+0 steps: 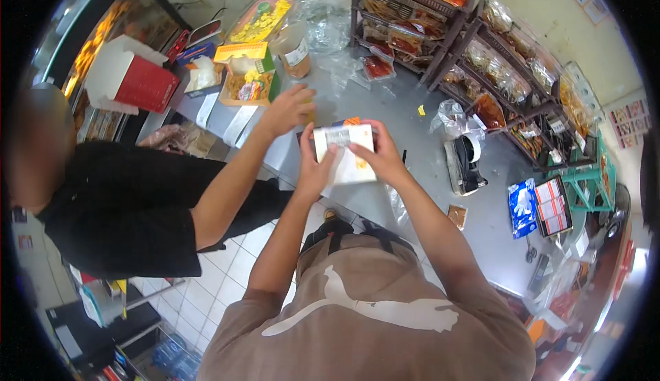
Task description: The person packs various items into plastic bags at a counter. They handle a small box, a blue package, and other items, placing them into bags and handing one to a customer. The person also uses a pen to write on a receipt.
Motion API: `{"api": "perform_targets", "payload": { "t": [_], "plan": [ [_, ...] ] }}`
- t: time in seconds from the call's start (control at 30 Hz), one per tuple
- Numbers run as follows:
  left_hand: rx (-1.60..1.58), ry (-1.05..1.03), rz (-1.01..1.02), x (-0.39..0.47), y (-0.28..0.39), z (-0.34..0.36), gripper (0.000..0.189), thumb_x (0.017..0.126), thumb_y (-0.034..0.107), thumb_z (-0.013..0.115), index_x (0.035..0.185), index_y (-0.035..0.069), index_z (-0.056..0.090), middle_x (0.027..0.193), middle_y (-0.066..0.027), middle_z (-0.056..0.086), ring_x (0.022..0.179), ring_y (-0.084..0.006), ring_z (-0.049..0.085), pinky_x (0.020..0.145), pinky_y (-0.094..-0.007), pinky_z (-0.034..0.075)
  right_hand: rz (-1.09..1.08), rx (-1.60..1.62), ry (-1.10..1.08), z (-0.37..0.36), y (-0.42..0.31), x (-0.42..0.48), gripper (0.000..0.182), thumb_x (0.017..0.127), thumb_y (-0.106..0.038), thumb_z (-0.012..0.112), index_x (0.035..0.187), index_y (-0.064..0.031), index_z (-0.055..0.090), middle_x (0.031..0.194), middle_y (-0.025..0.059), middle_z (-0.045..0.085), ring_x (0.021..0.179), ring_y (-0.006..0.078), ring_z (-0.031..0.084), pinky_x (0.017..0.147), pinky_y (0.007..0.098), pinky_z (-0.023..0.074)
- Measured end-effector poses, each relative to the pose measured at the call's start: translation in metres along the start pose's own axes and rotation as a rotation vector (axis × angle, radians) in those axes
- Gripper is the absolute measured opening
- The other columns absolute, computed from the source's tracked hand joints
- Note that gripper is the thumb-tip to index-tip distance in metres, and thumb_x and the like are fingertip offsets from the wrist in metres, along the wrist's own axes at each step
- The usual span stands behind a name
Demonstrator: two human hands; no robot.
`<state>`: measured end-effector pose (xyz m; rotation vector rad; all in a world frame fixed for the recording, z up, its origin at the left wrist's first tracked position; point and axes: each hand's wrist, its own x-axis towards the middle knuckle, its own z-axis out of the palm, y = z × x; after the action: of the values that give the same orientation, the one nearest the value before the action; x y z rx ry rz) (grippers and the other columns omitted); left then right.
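Both of my hands grip a small white carton (344,162) with a printed label on its upper face, just over the near edge of the steel table. My left hand (315,170) holds its left side, thumb resting on the face. On the opposite side my right hand (384,155) does the same, its thumb close to the label. An orange and blue patch shows behind the carton's top edge; what it belongs to I cannot tell. A co-worker's hand (291,108) hovers to the left, near an open yellow and green food box (275,84).
A co-worker in black (134,190) stands close on my left. Beyond the co-worker's hand are a plastic tub (295,58) and a yellow tray (281,31). Right of me sit a tape dispenser (461,167), a blue packet (522,208) and brown racks (495,66) of bagged food.
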<state>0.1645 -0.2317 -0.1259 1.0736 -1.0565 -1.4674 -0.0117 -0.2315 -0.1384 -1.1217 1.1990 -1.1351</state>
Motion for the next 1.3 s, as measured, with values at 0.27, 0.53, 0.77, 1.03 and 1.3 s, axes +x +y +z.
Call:
{"api": "perform_targets", "payload": {
  "t": [0.27, 0.53, 0.77, 1.03, 1.3],
  "plan": [
    [0.789, -0.002, 0.074, 0.037, -0.066, -0.054, 0.085, 0.087, 0.018, 0.070, 0.146, -0.008, 0.014, 0.139, -0.0236, 0.037, 0.124, -0.0274, 0.045, 0.102, -0.0372, 0.041, 0.148, -0.234, 0.216, -0.025, 0.038, 0.087, 0.088, 0.066, -0.059, 0.078, 0.133, -0.0084, 0.051, 0.135, 0.0205, 0.050, 0.129, 0.0368, 0.042, 0.107, 0.0474, 0.0320],
    [0.346, -0.031, -0.086, 0.032, -0.072, -0.050, 0.096, 0.089, 0.008, 0.067, 0.148, -0.005, -0.007, 0.139, -0.0235, 0.036, 0.117, -0.0246, 0.052, 0.098, -0.0333, 0.045, 0.118, -1.129, 0.149, 0.000, -0.010, 0.139, 0.085, 0.064, -0.038, 0.083, 0.135, -0.0127, 0.046, 0.130, 0.0242, 0.049, 0.123, 0.0396, 0.045, 0.099, 0.0490, 0.0419],
    [0.355, -0.193, -0.091, 0.037, -0.067, -0.017, 0.095, 0.090, 0.010, 0.065, 0.149, -0.002, -0.009, 0.133, -0.0199, 0.045, 0.111, -0.0218, 0.056, 0.094, -0.0310, 0.047, 0.256, -1.275, 0.062, -0.082, 0.001, 0.095, 0.070, 0.062, -0.029, 0.082, 0.124, -0.0174, 0.052, 0.123, 0.0216, 0.050, 0.116, 0.0439, 0.046, 0.095, 0.0488, 0.0426],
    [0.365, -0.145, -0.065, 0.050, -0.118, 0.016, 0.093, 0.090, 0.020, 0.068, 0.149, -0.003, 0.000, 0.139, -0.0216, 0.035, 0.119, -0.0230, 0.048, 0.101, -0.0333, 0.040, -0.430, -1.126, 0.668, -0.116, 0.008, -0.001, 0.044, 0.079, -0.034, 0.072, 0.114, -0.0091, 0.062, 0.110, 0.0206, 0.058, 0.105, 0.0358, 0.056, 0.085, 0.0458, 0.0478],
    [-0.035, -0.034, -0.249, 0.057, -0.132, 0.014, 0.065, 0.096, 0.028, 0.059, 0.146, 0.002, 0.028, 0.131, -0.0166, 0.051, 0.115, -0.0240, 0.054, 0.096, -0.0368, 0.045, 0.296, -0.671, 0.553, -0.036, 0.024, -0.015, 0.091, 0.076, -0.065, 0.065, 0.120, 0.0132, 0.050, 0.118, 0.0296, 0.057, 0.112, 0.0417, 0.054, 0.097, 0.0447, 0.0443]
  ]
}}
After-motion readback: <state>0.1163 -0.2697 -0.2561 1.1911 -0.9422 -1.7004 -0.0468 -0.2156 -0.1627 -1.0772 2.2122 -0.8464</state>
